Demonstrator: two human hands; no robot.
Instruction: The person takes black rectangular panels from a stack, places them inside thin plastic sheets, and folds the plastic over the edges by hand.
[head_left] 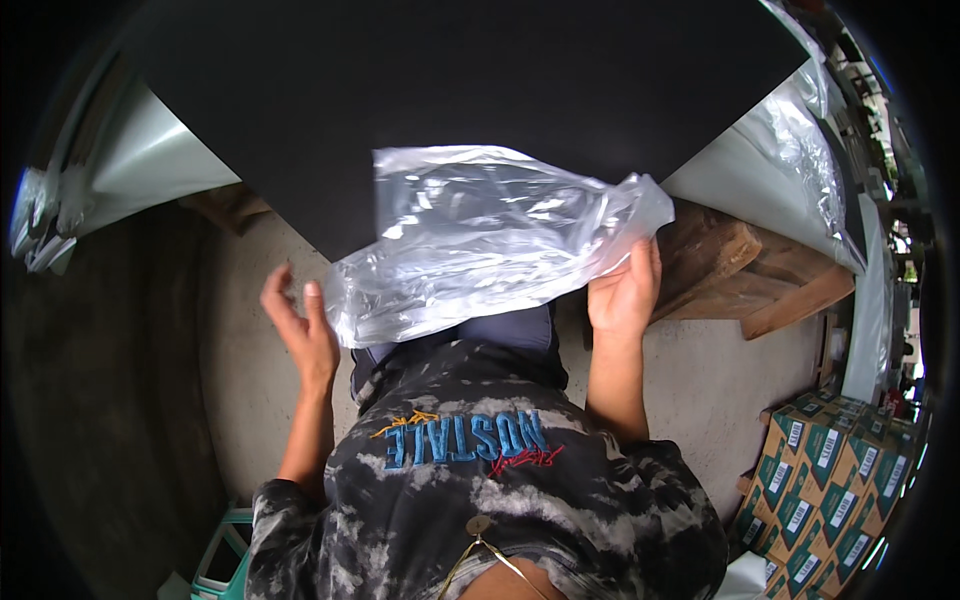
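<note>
Tie-dye shirt [480, 500] closest to lens. Clear plastic bag [480, 240] crumpled over near edge of black sheet [450, 90]. Right hand [625, 290] gripping bag's right end, fingers curled on plastic. Left hand [300, 325] just beside bag's left corner, fingers spread, not touching. Wooden pallet [760, 275] right; green-orange cartons [830, 480] lower right.

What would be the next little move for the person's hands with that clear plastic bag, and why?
Probably close the left hand on the clear plastic bag. The right hand grips the bag's right end, while the left hand is open beside its lower left corner, so that side sags loose over the black sheet.
</note>
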